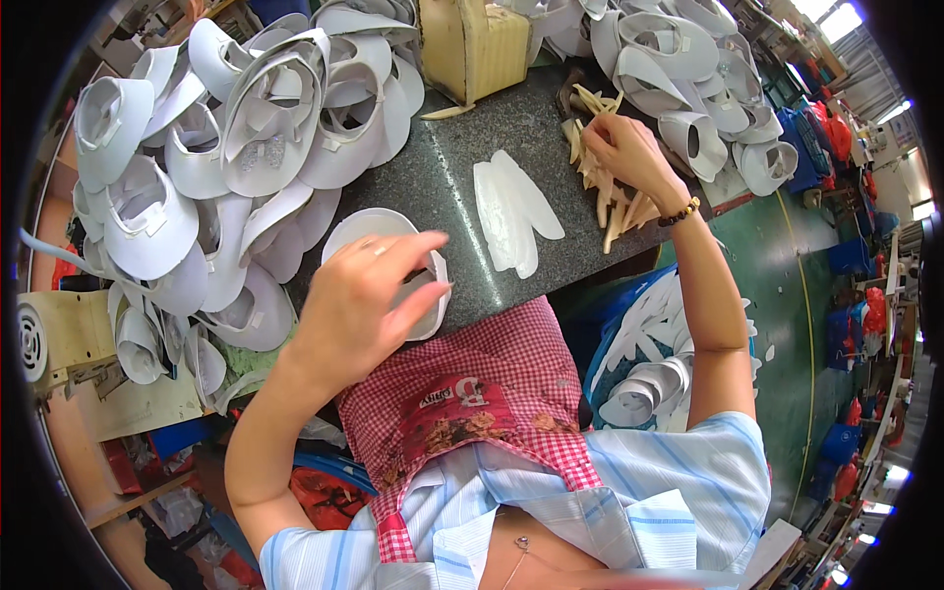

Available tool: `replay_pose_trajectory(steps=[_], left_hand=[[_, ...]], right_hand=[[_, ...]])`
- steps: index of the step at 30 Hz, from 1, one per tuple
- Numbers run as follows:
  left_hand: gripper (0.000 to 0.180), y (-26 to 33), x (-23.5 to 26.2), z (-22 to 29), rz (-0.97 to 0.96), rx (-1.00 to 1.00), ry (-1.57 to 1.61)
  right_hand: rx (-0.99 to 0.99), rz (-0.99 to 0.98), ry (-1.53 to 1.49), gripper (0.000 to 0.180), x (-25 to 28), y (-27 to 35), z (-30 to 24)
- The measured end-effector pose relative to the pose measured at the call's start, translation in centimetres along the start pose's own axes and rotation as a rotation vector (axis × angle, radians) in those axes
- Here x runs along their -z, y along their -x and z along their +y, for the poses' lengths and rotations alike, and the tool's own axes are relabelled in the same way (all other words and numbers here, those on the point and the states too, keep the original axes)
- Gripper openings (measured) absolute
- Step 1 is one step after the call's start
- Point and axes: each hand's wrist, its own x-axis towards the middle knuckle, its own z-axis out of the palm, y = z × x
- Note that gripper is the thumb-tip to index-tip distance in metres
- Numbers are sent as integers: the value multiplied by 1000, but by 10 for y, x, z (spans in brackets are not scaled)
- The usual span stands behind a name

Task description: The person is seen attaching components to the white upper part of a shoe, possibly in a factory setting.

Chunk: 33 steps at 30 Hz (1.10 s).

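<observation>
Head view gives me both bare hands from above. I see the left hand (359,305), slightly motion-blurred, coming in at a steep angle from the lower left with the elbow bent outward; its back faces up, and its index finger and thumb point right, set wide apart like a loose C. It sits over a white visor-shaped piece (366,226) on the near left part of the dark speckled tabletop (413,187), covering much of that piece; I cannot tell whether the fingers touch it. From the right, the other forearm rises almost straight, and the wrist, circled by a beaded bracelet (678,211), bends so that the right hand (627,155) leans left. Its fingers are curled and drawn close together over a pile of narrow tan strips (615,211); whether they pinch one, I cannot tell. Between the hands I have two long, flat white pieces (511,211), overlapping and fanned at one end. A heap of white visor-shaped pieces (275,128) stands beyond the left hand, another heap (674,49) beyond the right, with a worn yellowish block (482,54) between them at the far edge.
</observation>
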Motion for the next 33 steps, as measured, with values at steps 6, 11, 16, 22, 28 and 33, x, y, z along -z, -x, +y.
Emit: replay_pose_trajectory(steps=[6,11,16,22,28,33], left_hand=[[54,-109,-82,-8,94,-145,158],[68,-187,-147,-25,191,-71,235],[34,-200,-149,-18,-66,197,644],[34,-195,-151,-32,-217,305,727],[44,-192,-135,-41,-240,481,930],[44,-176,-103,-9,41,67,483]], right_hand=[[48,-101,-418,25,-2,14,12],[152,45,-512,22,-13,24,17],[79,167,-711,25,-20,36,37],[-224,506,-1225,26,-20,32,60],[-126,594,-1412,22,13,37,44],[-3,350,-1380,25,10,49,-6]])
